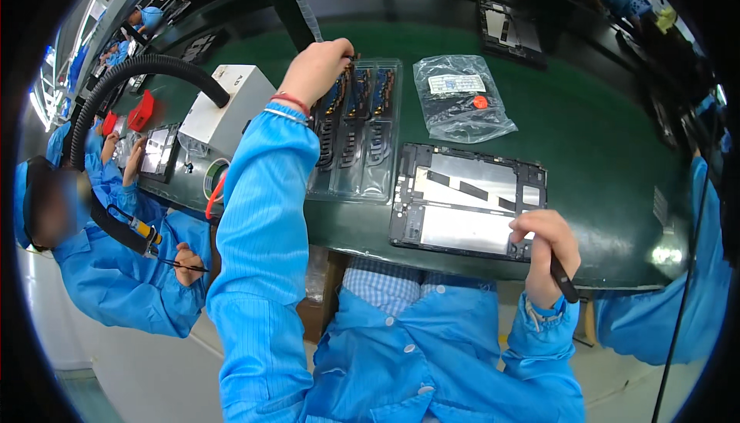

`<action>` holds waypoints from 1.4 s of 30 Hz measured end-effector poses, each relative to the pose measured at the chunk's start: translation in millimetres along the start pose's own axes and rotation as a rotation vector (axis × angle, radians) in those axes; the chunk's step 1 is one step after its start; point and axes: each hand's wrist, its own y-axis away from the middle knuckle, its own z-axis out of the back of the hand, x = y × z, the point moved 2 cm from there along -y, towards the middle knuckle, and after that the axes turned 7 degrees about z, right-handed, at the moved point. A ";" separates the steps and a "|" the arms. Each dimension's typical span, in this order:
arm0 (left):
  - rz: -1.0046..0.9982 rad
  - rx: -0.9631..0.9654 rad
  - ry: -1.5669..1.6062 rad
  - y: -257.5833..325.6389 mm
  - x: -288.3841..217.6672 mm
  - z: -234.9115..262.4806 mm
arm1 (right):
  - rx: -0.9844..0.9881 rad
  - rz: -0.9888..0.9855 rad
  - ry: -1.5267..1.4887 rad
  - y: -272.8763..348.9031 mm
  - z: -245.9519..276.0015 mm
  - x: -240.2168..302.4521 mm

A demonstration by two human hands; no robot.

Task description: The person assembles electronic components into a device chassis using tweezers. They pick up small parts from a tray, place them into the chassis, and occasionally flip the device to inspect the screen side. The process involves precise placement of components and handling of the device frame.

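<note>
My left hand (pixel 316 72) reaches to the far left part of a clear plastic tray (pixel 394 130). Its fingers are bent together over a compartment, and whatever they pinch is hidden. Small blue, black and orange flex cables (pixel 383 91) lie in the tray's far compartments, with dark curved parts (pixel 378 145) nearer me. An opened tablet (pixel 462 226) lies right of the tray, silver plates and black strips showing. My right hand (pixel 553 252) is at its near right corner, closed around a slim black tool (pixel 564 280) that sticks out below the palm; its tip is hidden.
A clear bag (pixel 462 99) with a label and an orange dot lies beyond the tablet. Left of my arm stand a white box (pixel 220 107) with a black hose (pixel 116 68) and a tape roll (pixel 214 178). A co-worker (pixel 131 253) sits left. Another tablet (pixel 509 33) lies farther back.
</note>
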 end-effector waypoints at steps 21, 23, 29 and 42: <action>-0.611 -0.343 0.275 185.5 -150.0 50.4 | 0.124 -0.839 -0.966 12.7 -73.2 1.8; -0.602 -0.370 0.265 201.1 -161.9 38.6 | 0.125 -0.831 -0.870 15.0 -74.6 -0.2; -0.413 -0.289 0.502 190.2 -165.1 33.8 | -0.020 -0.826 -0.690 17.5 -71.5 -6.0; -0.250 -0.132 0.499 180.7 -153.3 43.4 | 0.250 -0.212 0.173 16.5 -68.7 20.2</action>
